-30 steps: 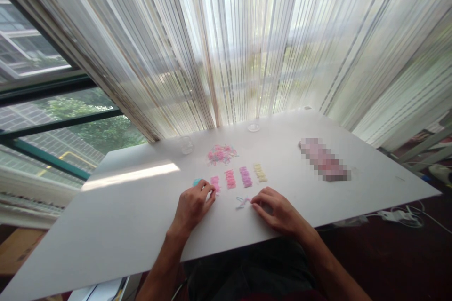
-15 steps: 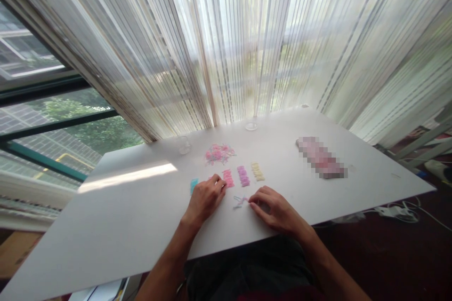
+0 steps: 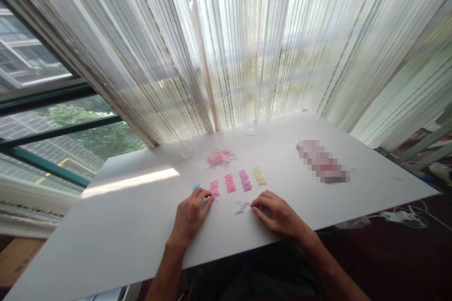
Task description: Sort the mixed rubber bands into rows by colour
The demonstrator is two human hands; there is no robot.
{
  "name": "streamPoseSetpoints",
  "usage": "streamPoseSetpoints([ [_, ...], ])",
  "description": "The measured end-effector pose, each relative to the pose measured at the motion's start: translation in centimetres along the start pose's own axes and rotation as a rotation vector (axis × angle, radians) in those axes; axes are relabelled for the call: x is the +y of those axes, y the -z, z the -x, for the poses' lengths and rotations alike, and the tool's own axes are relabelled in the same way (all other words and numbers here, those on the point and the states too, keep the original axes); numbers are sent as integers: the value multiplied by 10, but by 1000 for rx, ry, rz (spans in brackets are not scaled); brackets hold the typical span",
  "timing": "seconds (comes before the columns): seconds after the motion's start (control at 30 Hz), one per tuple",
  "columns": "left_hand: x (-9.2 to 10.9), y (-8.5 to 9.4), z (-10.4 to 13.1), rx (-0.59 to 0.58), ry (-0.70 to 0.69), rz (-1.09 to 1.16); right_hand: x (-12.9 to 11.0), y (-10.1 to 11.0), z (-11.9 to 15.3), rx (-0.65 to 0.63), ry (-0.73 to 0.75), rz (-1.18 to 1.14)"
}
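Observation:
On the white table, my left hand has thumb and forefinger close together at the lower end of a light pink group of small pieces; what is between them is too small to tell. A blue group is partly hidden behind that hand. Coral, purple and yellow groups lie in a row to the right. My right hand pinches the end of a few loose pink and pale blue pieces on the table.
A mixed pile of pink and pale pieces lies behind the row. Farther back are a clear jar and a clear round lid. A blurred pink object rests at the right. Curtains hang behind the table.
My left hand has moved left from the coral group to the light pink one, uncovering both. My right hand stays at the loose pieces. The view has shifted slightly.

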State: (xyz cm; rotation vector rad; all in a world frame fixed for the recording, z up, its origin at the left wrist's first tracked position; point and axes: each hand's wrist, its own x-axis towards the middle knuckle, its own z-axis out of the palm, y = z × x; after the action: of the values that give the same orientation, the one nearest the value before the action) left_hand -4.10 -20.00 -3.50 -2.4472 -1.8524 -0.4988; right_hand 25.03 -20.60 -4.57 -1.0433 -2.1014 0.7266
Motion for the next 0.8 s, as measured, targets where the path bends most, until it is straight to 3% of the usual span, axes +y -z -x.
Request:
streamPoseSetpoints([
  [0.53, 14, -10, 5, 84, 55, 103, 9, -6, 1, 17, -50, 10],
  [0.67, 29, -14, 21, 77, 88, 210, 11, -8, 0, 29, -61, 23],
  [0.8, 50, -18, 24, 25, 31, 331, 13, -10, 0, 35, -58, 65],
])
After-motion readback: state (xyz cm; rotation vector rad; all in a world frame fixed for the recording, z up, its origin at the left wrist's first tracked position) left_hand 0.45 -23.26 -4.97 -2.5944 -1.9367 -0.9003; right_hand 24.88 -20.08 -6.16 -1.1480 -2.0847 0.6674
